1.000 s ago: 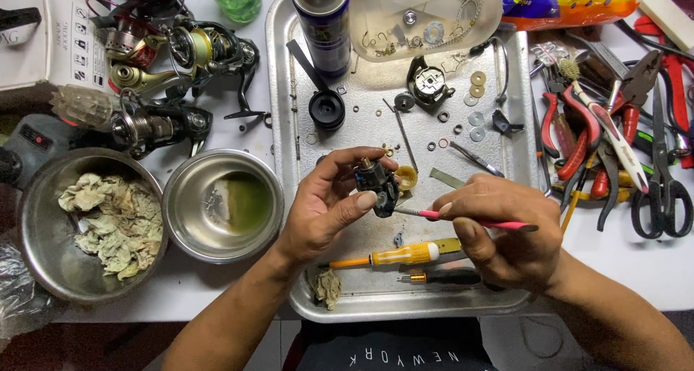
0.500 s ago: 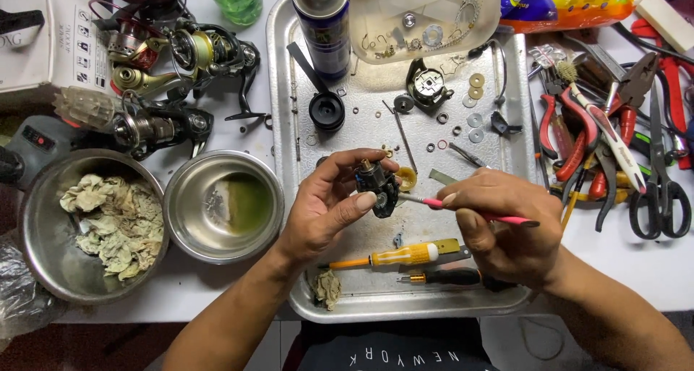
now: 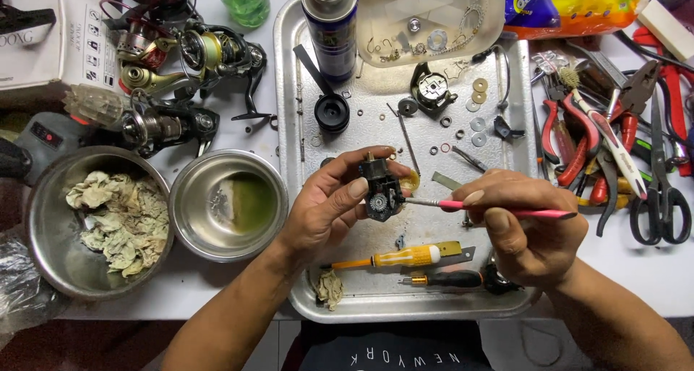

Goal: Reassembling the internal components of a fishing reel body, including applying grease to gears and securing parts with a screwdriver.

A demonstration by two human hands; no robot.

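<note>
The left hand [image 3: 325, 212] grips a black reel gear housing [image 3: 379, 188] over the metal tray [image 3: 303, 299]; the right hand [image 3: 528, 230] pinches a pink-handled tool [image 3: 499, 210], perhaps a brush, its tip touching the housing

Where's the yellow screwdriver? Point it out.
In the head view, the yellow screwdriver lies in the tray, just below the left hand, above a black-handled screwdriver.

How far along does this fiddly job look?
Taking apart looks done: washers and small parts lie loose on the metal tray. In hand: the left hand holds a small black gear housing while the right hand works at it with a pink tool. Left: refitting those parts.
</note>
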